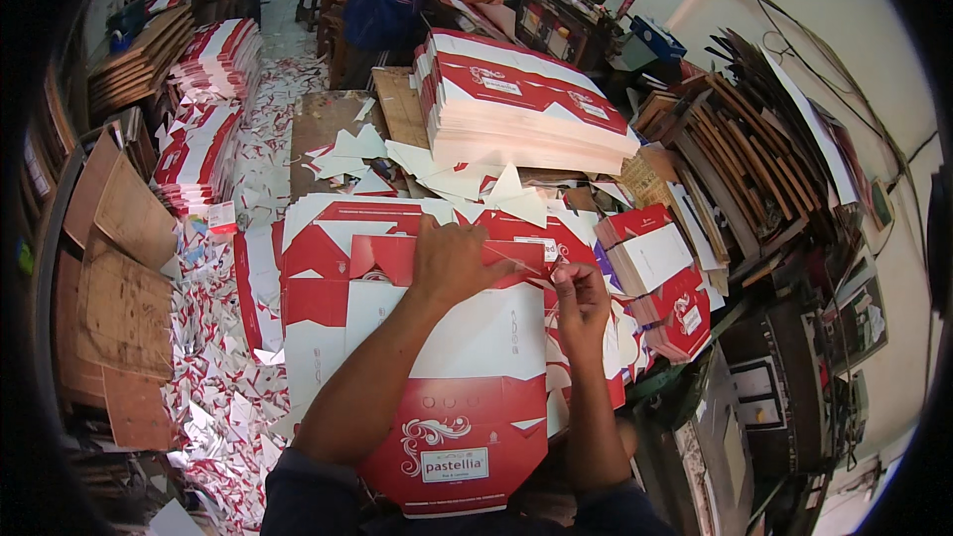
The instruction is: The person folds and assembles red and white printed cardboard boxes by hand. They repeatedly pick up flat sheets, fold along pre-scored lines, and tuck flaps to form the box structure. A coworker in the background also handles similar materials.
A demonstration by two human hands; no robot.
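Observation:
A flat red-and-white carton blank (pixel 447 328) lies in front of me on a stack of similar blanks, its near end toward my body. My left hand (pixel 445 260) is closed over the blank's far red flap, fingers bent at its far edge and thumb stretched to the right. At the right end of that flap, my right hand (pixel 581 303) pinches a small red cardboard scrap (pixel 556 266) between thumb and fingers. Whether the scrap is still joined to the blank is hard to see. More blanks (pixel 313 308) show beneath on the left.
Beyond the work stands a tall stack of printed blanks (pixel 526 99). Smaller cut stacks (pixel 650 263) sit at right, near leaning wooden boards (pixel 735 149). White offcuts (pixel 511 194) lie behind my hands. Scraps (pixel 213 367) cover the floor at left. A person in blue (pixel 397 0) works farther back.

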